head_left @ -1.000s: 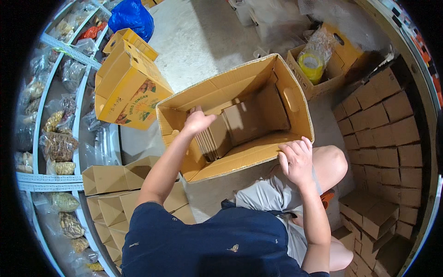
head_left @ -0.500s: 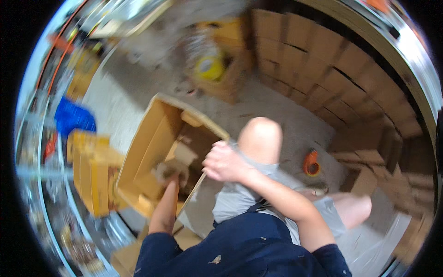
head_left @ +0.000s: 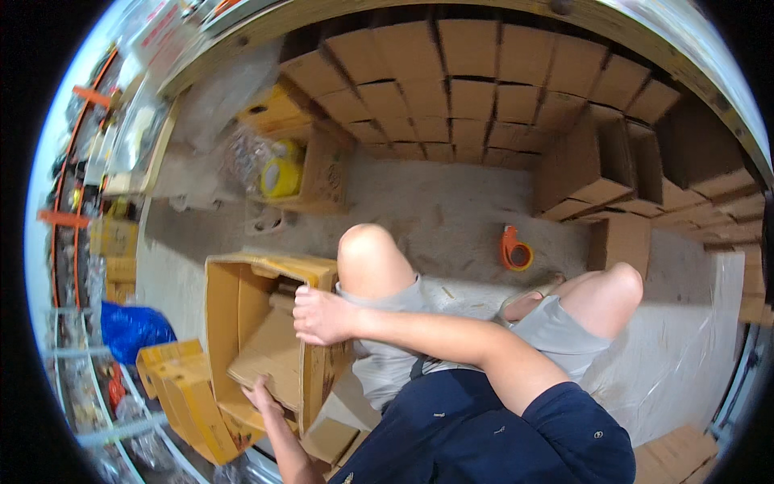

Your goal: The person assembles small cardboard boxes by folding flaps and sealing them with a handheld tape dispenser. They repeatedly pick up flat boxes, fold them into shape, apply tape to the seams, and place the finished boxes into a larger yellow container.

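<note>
A large open cardboard box (head_left: 224,306) stands tilted beside my bent left knee, its opening facing up and to the left. My right hand (head_left: 321,316) reaches across my lap and is closed around the box's near right rim. Inside the box lies a flat piece of brown cardboard (head_left: 272,355), perhaps a folded small carton. At its lower edge my left hand (head_left: 264,395) grips it, thumb on top; the fingers beneath are partly hidden. The bottom of the box is mostly covered by this cardboard.
An orange tape dispenser (head_left: 514,252) lies on the floor ahead. Stacked brown cartons (head_left: 472,101) line the far side. A box holding yellow tape rolls (head_left: 280,179) stands far left. Yellowish cartons (head_left: 181,387), a blue plastic bag (head_left: 135,331) and shelving (head_left: 121,431) are at my left.
My view has swung to the left-right level, with the stacked cartons now straight ahead. My left hand, earlier deep in the box, now holds brown cardboard near its lower side; my right hand stays on the rim.
</note>
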Motion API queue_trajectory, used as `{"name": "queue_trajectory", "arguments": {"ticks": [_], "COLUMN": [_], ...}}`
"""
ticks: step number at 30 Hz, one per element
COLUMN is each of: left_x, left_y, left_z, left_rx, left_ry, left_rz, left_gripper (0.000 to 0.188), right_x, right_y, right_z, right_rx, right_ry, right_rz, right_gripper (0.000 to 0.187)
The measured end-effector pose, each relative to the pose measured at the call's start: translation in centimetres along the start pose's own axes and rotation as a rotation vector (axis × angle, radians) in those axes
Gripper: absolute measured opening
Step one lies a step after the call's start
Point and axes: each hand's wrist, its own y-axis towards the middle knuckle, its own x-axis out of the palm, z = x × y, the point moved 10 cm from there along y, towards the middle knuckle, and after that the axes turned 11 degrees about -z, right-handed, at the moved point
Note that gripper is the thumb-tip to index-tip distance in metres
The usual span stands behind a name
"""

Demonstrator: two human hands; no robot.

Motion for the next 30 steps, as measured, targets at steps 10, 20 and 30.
{"name": "queue_trajectory", "arguments": {"ticks": [10, 20, 30], "left_x": [-7.2, 20.2, 43.1], "left_y": [-13.7, -13.1, -18.6], "left_z": [18.2, 21.4, 20.7], "left_rx": [0.357, 0.158, 0.518], "left_ry": [-0.487, -0.458, 0.255], "left_rz": [-0.256, -0.871, -1.202], "left_gripper": [0.056, 0.064, 0.085], "right_x": [-1.0, -18.9, -17.9], "right_y": [2.9, -8.6, -37.1], "right_z": [4.1, 4.9, 10.5], "right_rx": [0.546, 0.616, 1.342], "right_ry": [0.901, 1.369, 1.223], "right_rz": [-0.116, 0.258, 0.845], "right_gripper": [0.097, 0.134, 0.064]}}
